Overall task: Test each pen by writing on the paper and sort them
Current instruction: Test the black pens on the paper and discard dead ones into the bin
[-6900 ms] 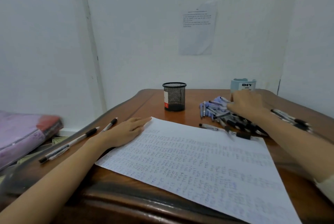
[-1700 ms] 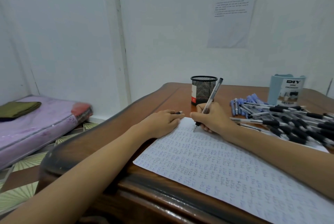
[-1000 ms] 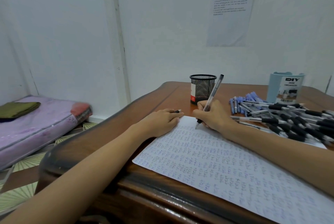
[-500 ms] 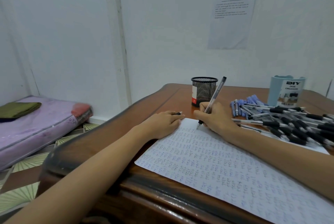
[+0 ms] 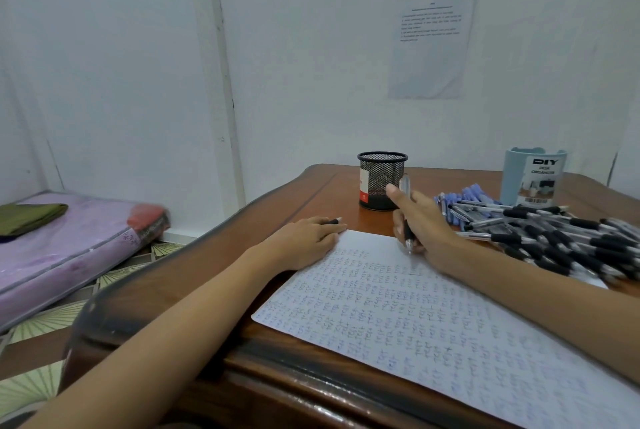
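Soft, cool, rather dim light fills the scene evenly, turning the white wall [image 5: 311, 47] bluish-grey. Faint shadows sit under both forearms [image 5: 180, 321]. Thin glare streaks the glossy near edge of the table [image 5: 311, 388]. Wide-angle distortion bows its left edge, which looks smeared; the right hand [image 5: 427, 226] and its pen [image 5: 405, 186] are slightly blurred.

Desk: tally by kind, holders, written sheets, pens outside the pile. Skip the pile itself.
Holders: 2, black mesh cup and blue desk organizer
Written sheets: 1, the paper
Pens outside the pile: 2 showing, held pen in the right hand, second pen with its tip past the left hand
Total: 5
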`<state>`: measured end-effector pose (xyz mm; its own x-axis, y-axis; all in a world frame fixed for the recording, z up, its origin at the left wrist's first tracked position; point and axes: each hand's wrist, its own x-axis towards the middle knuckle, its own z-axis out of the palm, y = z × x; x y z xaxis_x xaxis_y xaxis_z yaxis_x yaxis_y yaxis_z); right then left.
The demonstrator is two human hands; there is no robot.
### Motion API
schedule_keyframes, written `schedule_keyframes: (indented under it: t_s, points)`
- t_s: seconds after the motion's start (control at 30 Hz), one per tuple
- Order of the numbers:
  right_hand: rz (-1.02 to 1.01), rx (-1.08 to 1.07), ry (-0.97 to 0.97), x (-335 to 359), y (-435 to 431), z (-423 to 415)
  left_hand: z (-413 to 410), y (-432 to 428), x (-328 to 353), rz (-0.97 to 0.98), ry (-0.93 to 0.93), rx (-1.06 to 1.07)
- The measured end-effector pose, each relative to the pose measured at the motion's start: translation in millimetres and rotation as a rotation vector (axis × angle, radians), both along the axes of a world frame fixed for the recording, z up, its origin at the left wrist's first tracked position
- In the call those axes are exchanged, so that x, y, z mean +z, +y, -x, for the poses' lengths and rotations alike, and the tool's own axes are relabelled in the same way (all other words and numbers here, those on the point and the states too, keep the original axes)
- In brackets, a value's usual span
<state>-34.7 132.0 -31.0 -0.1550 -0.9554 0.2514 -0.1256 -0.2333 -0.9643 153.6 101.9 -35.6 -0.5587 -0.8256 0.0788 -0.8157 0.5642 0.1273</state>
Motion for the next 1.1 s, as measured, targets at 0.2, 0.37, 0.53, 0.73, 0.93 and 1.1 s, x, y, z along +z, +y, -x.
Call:
schedule_keyframes:
  t_s: [0.2,0.37,0.53,0.73,0.93,1.1]
  points:
    - [-0.072,0.034,-0.192,3,3,1,0,1,0,0.006,-0.007,0.000]
    - [-0.057,0.052,-0.090,2,7,1,0,-1,-1,0.004,-0.005,0.003]
    - [-0.092,0.119,0.133,3,8,-4,0,-4,-2,0.014,-0.009,-0.008]
    - [-0.087,-0.082,0.382,35,-4,46,-1,-4,-2,0.004,-0.001,-0.017]
    - [-0.093,-0.559,1.118,31,-17,129,-1,-6,-3,0.019,0.002,-0.031]
    - [-0.009,-0.608,1.353,27,-13,130,-1,-7,-4,0.037,0.010,-0.031]
